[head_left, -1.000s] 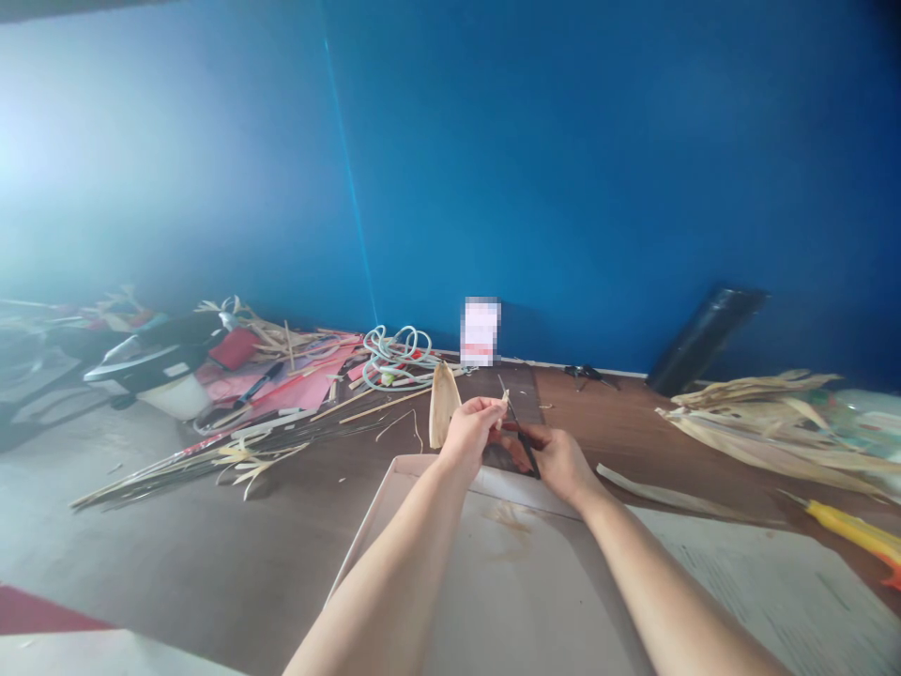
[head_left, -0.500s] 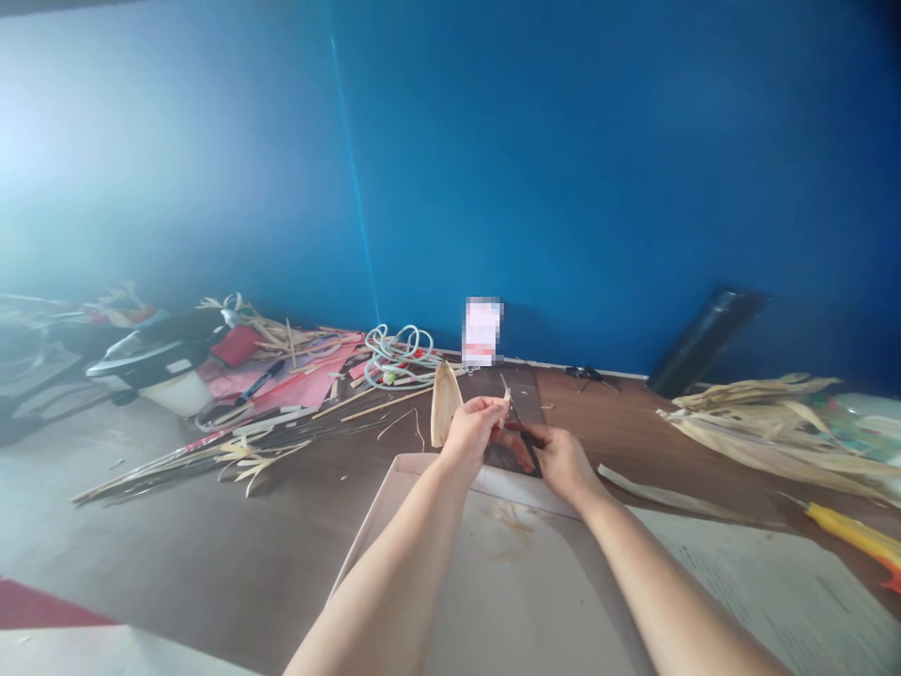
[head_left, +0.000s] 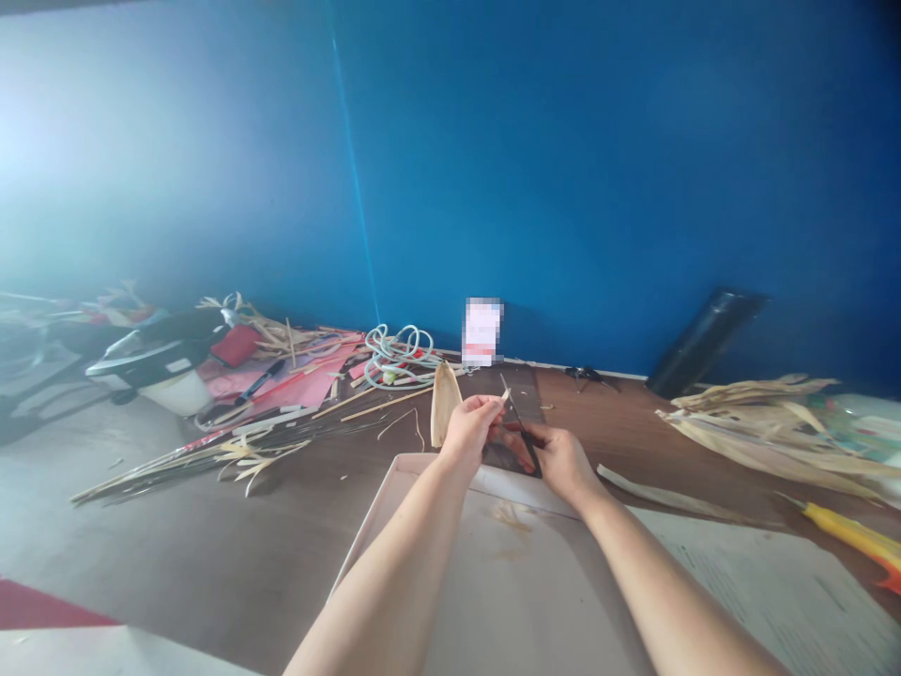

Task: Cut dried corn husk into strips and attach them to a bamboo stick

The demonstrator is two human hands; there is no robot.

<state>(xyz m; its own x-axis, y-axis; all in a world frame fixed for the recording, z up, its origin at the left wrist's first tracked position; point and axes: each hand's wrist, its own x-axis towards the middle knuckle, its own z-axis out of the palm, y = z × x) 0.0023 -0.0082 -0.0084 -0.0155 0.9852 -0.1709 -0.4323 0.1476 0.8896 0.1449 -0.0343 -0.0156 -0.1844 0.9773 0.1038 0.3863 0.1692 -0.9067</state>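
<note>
My left hand (head_left: 470,432) pinches a small pale piece of dried husk (head_left: 506,395) between thumb and fingertips. Close on its right, my right hand (head_left: 561,458) is closed round a pair of dark scissors (head_left: 521,424), whose blades point up and away beside the left fingertips. Whether the blades touch the piece, I cannot tell. Just behind my left hand stands a pale, pointed dried husk (head_left: 443,406). Below both wrists lies a shallow whitish box or lid (head_left: 521,582) with a few husk scraps (head_left: 512,516) on it.
Coiled pale cord (head_left: 398,357), wire stems (head_left: 190,460) and pink paper (head_left: 324,380) clutter the left. Dried husks (head_left: 767,432), a yellow-handled tool (head_left: 848,535) and a printed sheet (head_left: 767,582) lie right. A black roll (head_left: 708,343) leans on the blue wall (head_left: 563,169).
Less of the pale piece shows at my left fingertips now. Both hands and the scissors stay in nearly the same place.
</note>
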